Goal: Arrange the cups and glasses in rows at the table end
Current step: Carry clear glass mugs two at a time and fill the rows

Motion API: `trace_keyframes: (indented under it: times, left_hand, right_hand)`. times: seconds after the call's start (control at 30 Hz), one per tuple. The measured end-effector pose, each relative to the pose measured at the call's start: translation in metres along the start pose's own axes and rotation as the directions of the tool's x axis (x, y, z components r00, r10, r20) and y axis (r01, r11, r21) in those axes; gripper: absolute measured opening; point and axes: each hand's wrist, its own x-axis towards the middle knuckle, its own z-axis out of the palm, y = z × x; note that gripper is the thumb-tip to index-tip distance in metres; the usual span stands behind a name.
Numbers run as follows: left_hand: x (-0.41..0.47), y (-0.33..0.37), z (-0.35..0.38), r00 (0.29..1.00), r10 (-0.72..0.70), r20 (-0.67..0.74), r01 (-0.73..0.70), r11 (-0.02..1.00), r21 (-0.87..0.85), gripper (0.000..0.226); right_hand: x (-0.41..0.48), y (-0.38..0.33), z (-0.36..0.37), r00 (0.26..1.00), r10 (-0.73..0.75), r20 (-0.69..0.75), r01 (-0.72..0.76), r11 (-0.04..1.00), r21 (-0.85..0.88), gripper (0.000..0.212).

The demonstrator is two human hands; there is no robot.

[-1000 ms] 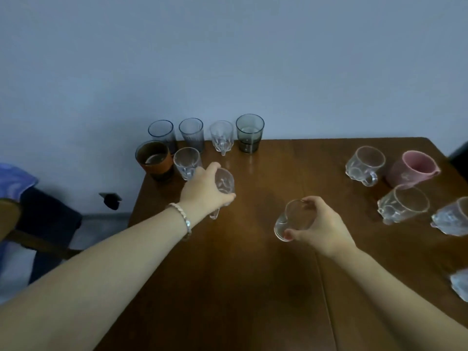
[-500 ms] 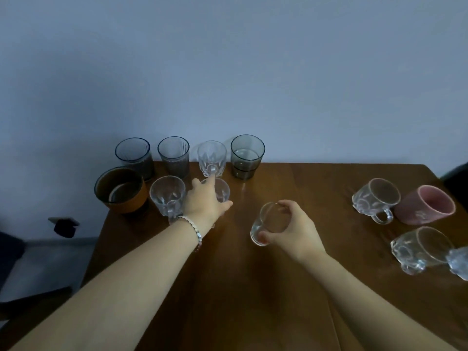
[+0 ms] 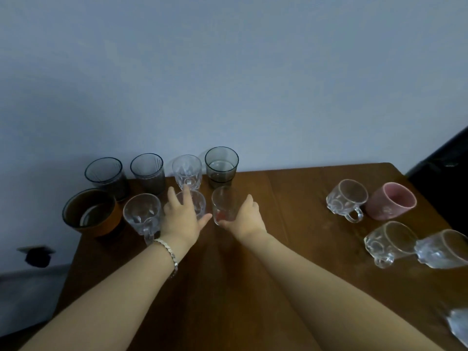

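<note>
Both arms reach straight out over the brown table point(image 3: 291, 198) toward its far left end, forearms nearly parallel. The left hand point(image 3: 183, 219), a beaded bracelet point(image 3: 167, 252) on its wrist, has fingers spread and curled round a clear cut glass point(image 3: 195, 205), which stands upright on the wood. The right hand point(image 3: 244, 219) wraps a small plain glass point(image 3: 222, 205) from its right side, thumb near the base; that glass stands just beside the other, apart by a narrow gap.

These 2 sit in the near row, which reads from the left: 1 wide glass with a brown sleeve point(image 3: 90, 211), 1 clear handled mug point(image 3: 143, 215), then the 2 held glasses. The back row along the wall edge has 4: 2 dark ribbed tumblers point(image 3: 106, 173) point(image 3: 148, 172), 1 clear cut tumbler point(image 3: 187, 171) and 1 smoky grey tumbler point(image 3: 221, 165).

Well apart at the right end are 3 clear dimpled mugs point(image 3: 347, 198) point(image 3: 390, 240) point(image 3: 443, 249) and 1 pink cup point(image 3: 391, 201); the wide lens leans them over, so I cannot tell how they stand. 1 more glass piece point(image 3: 458, 323) is cut off by the lower right edge.
</note>
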Motion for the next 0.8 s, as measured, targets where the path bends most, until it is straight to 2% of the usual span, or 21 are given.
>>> trace_keyframes:
  times: [0.13, 0.23, 0.3, 0.37, 0.6, 0.73, 0.8]
  left_hand:
    - [-0.04, 0.012, -0.015, 0.99, 0.142, -0.008, -0.14, 0.981, 0.131, 0.073]
    - [-0.08, 0.028, -0.019, 0.96, 0.219, 0.173, -0.249, 0.952, 0.176, 0.051]
    - [-0.111, 0.042, -0.017, 0.921, 0.21, 0.328, -0.273, 0.949, 0.159, 0.044]
    - [-0.14, 0.057, -0.007, 0.882, 0.2, 0.426, -0.272, 0.955, 0.114, 0.041]
    - [-0.255, 0.136, 0.049, 0.772, 0.303, 0.559, -0.338, 0.94, -0.043, 0.038]
    - [-0.316, 0.194, 0.082, 0.744, 0.326, 0.584, -0.343, 0.935, -0.085, 0.037]
    - [-0.341, 0.22, 0.097, 0.737, 0.331, 0.589, -0.343, 0.934, -0.097, 0.036]
  right_hand:
    - [-0.041, 0.044, -0.018, 0.973, 0.069, 0.221, -0.028, 0.982, -0.187, 0.066]
    - [-0.083, 0.086, -0.036, 0.927, 0.116, 0.355, -0.014, 0.961, -0.277, 0.057]
    - [-0.114, 0.117, -0.05, 0.905, 0.153, 0.396, -0.025, 0.95, -0.31, 0.057]
    - [-0.144, 0.151, -0.066, 0.895, 0.177, 0.41, -0.03, 0.94, -0.341, 0.056]
    - [-0.25, 0.269, -0.145, 0.934, 0.111, 0.34, 0.032, 0.921, -0.388, 0.05]
    - [-0.298, 0.342, -0.204, 0.975, 0.049, 0.215, 0.029, 0.938, -0.346, 0.043]
    - [-0.316, 0.38, -0.235, 0.995, 0.034, 0.096, -0.005, 0.958, -0.288, 0.04]
